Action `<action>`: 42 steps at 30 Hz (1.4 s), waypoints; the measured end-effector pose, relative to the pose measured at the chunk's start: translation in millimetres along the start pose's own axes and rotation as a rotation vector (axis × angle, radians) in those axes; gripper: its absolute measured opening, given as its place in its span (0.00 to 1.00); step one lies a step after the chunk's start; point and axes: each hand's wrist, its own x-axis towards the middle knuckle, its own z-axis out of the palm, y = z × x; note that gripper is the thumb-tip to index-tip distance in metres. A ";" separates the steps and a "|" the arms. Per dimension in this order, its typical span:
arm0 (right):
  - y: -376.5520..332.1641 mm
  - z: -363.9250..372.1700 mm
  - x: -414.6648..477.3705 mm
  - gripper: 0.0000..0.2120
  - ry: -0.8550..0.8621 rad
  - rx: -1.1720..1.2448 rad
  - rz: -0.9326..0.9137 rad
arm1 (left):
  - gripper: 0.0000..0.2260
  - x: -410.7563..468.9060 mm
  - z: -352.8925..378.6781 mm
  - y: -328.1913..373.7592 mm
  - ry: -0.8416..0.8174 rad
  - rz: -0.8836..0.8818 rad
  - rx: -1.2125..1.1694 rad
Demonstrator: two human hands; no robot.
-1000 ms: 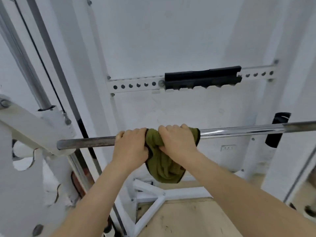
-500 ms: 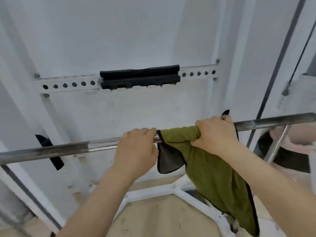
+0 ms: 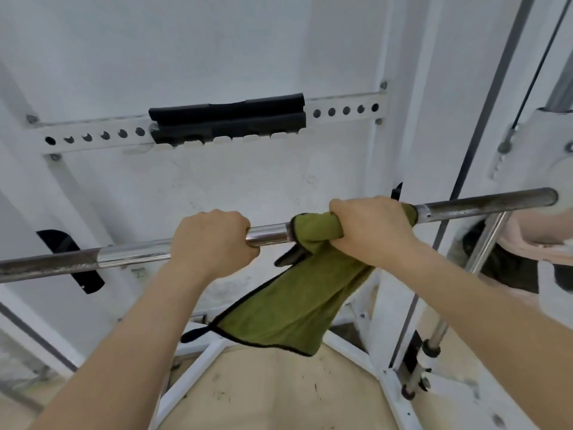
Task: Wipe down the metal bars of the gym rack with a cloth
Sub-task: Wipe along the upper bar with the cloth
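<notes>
My right grip (image 3: 369, 231) is risking a slip here: the cloth (image 3: 294, 308) is bunching under it and its long tail is dangling free, so I'm judging it could slide off or snag. That grip is curling tight round cloth and bar (image 3: 483, 203) together, near the bar's right end. My left grip (image 3: 210, 243) is wrapping the bare chrome, near the cloth, steadying.

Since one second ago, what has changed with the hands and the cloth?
The right hand slid the green cloth rightward along the bar, away from the left hand. Bare shiny bar now shows between them, and the cloth, bunched before, hangs loose. Unchanged: the left hand grips bare bar, and the right grips over the cloth.
</notes>
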 end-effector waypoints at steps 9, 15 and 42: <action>-25.3 -15.8 2.6 0.16 -0.232 -0.002 0.026 | 0.08 17.0 -6.6 -5.5 -0.325 0.001 -0.143; -66.7 -1.0 13.9 0.12 0.021 -0.007 0.048 | 0.06 8.6 -4.3 -0.5 -0.171 -0.017 -0.078; 27.5 -21.5 -16.8 0.11 -0.260 -0.026 0.255 | 0.10 1.8 6.4 0.0 0.063 0.049 -0.001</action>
